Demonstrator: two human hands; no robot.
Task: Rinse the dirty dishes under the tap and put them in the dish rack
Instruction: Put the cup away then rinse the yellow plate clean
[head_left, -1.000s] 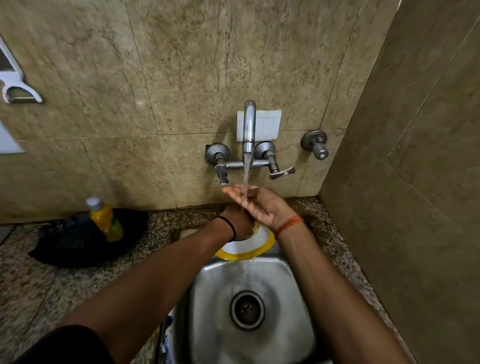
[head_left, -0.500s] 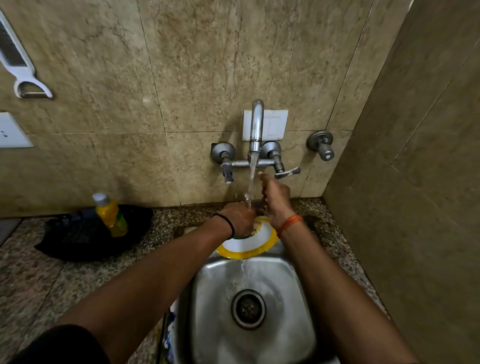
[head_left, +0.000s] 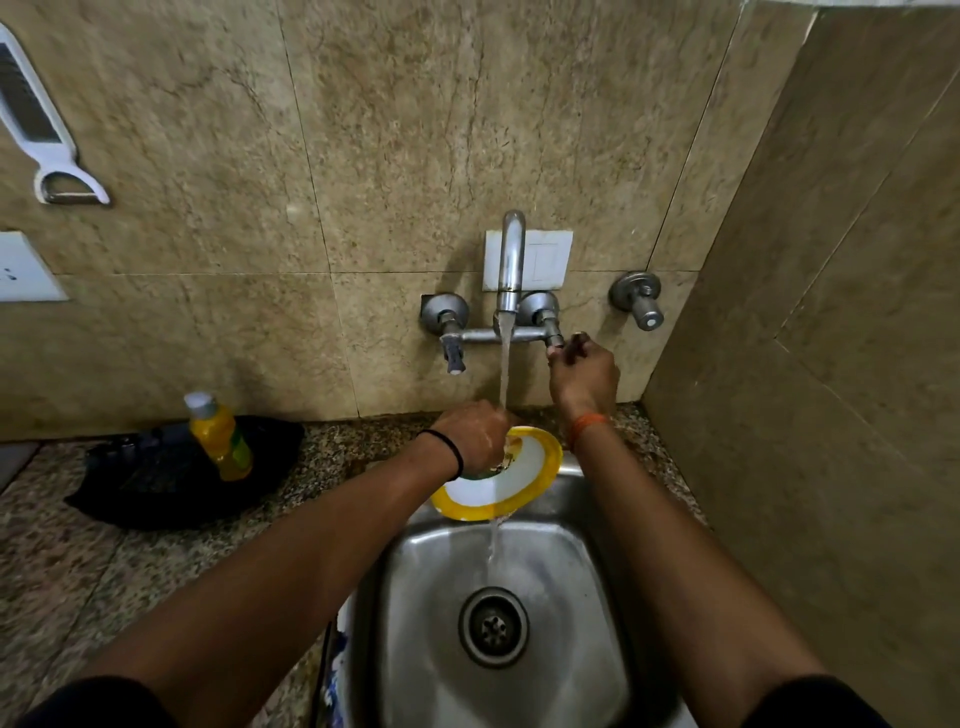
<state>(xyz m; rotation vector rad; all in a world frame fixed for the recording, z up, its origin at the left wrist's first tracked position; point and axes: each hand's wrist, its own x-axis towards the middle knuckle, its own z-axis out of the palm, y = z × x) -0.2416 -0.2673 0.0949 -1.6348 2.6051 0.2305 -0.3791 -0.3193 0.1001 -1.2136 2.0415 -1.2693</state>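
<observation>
Both hands curled — left (head_left: 475, 434) low, right (head_left: 584, 376) raised.

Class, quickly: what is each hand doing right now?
Left hand: grips the yellow-rimmed plate under the running water.
Right hand: fingers curled round the tap handle.

Plate (head_left: 511, 480) over sink (head_left: 524, 675) (bottle (head_left: 221, 436) left)

The left hand (head_left: 475, 434) covers the far-left part of the yellow-rimmed plate (head_left: 511, 480), hiding its fingers' hold. The right hand (head_left: 584, 376) conceals the tap handle it grips. The white grater (head_left: 31, 119) and wall socket (head_left: 23, 267) are cut by the left edge.
</observation>
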